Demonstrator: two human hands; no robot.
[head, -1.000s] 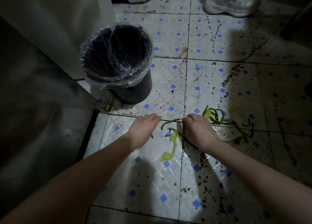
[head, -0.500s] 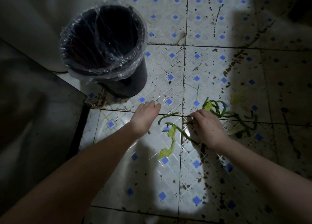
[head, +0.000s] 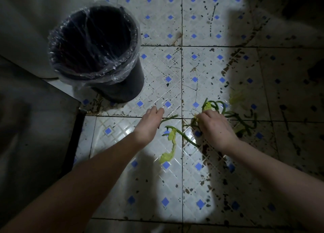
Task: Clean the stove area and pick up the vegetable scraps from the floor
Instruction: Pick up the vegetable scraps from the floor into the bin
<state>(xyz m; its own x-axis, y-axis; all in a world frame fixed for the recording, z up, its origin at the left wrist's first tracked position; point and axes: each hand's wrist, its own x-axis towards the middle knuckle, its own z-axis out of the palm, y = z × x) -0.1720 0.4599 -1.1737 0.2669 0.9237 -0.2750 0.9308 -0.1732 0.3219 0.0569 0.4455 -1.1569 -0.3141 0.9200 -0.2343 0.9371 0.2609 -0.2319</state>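
Two hands on floor (head: 157, 180) | left hand (head: 150, 123) flat, fingers straight, holding nothing, green stem (head: 169, 118) at its fingertips | right hand (head: 215, 127) curled round vegetable scraps (head: 208, 106) | bin (head: 126, 85) beyond left hand

Dim; bright pool glares on the floor (head: 192, 189), corners dark

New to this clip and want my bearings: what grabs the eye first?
Green vegetable scraps lie strewn on the tiled floor, between the left hand and the right hand, which curls its fingers into them. At upper left stands a black bin lined with clear plastic. Dark stains speckle the tiles, thickest at right.
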